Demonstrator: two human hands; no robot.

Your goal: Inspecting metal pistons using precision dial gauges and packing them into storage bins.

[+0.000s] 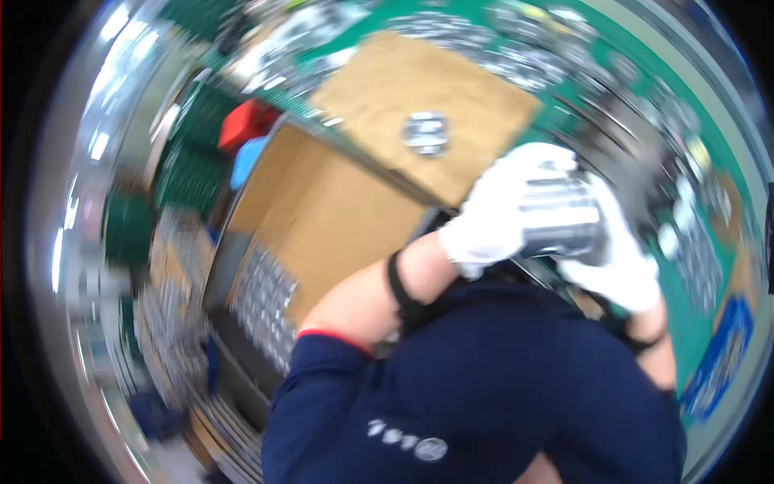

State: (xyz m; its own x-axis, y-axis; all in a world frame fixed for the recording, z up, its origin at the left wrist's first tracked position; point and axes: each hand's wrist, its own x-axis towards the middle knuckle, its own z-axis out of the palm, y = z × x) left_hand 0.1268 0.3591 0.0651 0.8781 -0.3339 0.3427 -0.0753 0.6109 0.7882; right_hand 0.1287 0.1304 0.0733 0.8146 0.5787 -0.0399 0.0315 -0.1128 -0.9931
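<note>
Shiny metal cylinder (560,219) held between both gloved hands, chest-high. Left hand (493,211) wraps its left side, fingers curled round; right hand (622,266) cups it from right and below. Cardboard sheet (403,97) lies beyond the left hand.

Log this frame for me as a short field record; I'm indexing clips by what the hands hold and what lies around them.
left hand: white-gloved left hand gripping the shiny metal part from the left
right hand: white-gloved right hand on the same part's right and underside
held thing: ribbed, cylinder-like, silvery; details blurred
clothing: dark blue short sleeves, black wrist bands
surface: cardboard sheet with one small metal piece lying on it
left side: tray of small metal pieces
background: green table with many metal parts
image quality: motion blur
</note>
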